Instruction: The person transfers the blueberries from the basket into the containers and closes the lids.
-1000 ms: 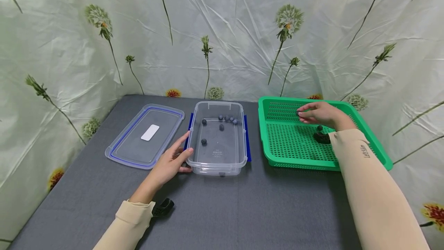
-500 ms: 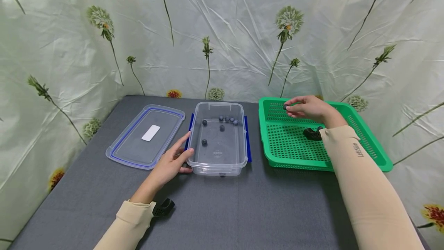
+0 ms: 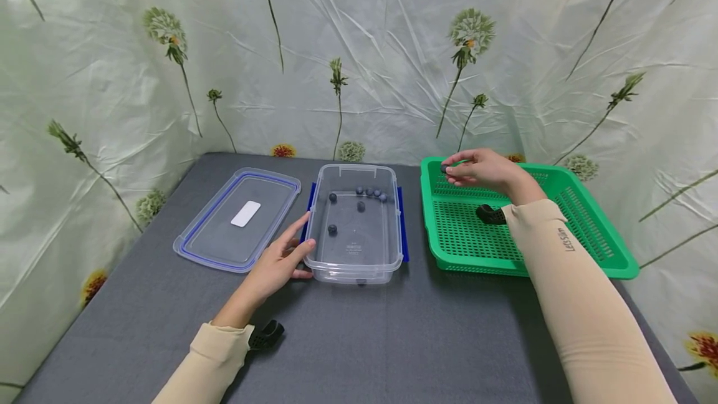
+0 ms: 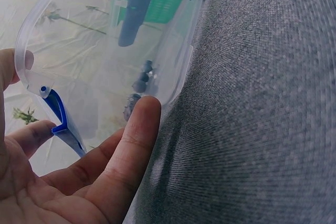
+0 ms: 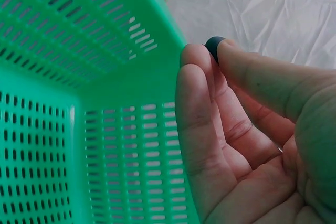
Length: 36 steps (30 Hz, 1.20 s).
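A clear plastic food container point(image 3: 353, 248) with blue side latches stands uncovered on the table. Several blueberries point(image 3: 361, 207) lie in it, mostly toward its far right corner. My left hand point(image 3: 275, 267) holds its near left corner, the thumb over the rim and the other fingers against the outer wall. In the left wrist view one fingertip point(image 4: 144, 111) touches the wall low down. Over the left part of a green perforated basket point(image 3: 460, 235), my right hand point(image 3: 485, 173) pinches one blueberry point(image 3: 444, 168) between thumb and fingertips. That blueberry point(image 5: 214, 45) is partly covered in the right wrist view.
The container's clear lid point(image 3: 215, 229), with a blue seal and a white label, lies flat to the left. A grey cloth point(image 3: 359, 341) covers the table. Behind it hangs a pale curtain point(image 3: 392, 80) with a flower print.
My right hand has moved left and slightly up with the blueberry, toward the basket's far left corner. The blueberry left in the basket is now hidden behind my wrist. My left hand stays put.
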{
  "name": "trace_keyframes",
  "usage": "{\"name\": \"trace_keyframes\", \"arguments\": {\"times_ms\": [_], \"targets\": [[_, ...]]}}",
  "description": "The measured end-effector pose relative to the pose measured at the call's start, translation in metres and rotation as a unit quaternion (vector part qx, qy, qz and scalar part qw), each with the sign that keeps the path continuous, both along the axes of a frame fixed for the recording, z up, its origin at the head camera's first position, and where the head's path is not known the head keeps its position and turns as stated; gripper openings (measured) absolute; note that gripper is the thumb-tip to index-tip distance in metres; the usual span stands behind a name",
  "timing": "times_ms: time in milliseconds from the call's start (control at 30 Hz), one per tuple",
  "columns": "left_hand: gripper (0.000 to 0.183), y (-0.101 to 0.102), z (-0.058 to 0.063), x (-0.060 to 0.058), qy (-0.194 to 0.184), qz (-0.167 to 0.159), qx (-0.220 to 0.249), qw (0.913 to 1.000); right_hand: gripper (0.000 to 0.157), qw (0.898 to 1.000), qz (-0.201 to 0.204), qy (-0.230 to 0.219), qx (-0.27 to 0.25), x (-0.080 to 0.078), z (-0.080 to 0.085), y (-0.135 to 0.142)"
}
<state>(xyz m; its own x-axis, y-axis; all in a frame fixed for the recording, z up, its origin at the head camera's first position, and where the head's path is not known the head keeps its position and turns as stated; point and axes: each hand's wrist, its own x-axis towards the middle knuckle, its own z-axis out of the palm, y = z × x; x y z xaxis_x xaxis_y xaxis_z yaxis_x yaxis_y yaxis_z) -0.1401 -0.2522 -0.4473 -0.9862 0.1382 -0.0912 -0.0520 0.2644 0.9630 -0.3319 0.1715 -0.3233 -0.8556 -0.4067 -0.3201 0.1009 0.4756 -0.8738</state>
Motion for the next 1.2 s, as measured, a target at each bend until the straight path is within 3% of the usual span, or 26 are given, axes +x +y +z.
{"name": "trace_keyframes", "arguments": {"times_ms": [433,1200], "targets": [[0.066,0.001,0.001,0.001,0.001,0.002,-0.012,0.9999,0.044,0.999,0.029,0.011,-0.019,0.001,0.0,-0.035],[0.067,0.001,0.002,0.001,0.004,0.008,-0.015,0.9998,0.039,0.998,0.057,0.024,0.002,-0.003,-0.01,-0.108]]}}
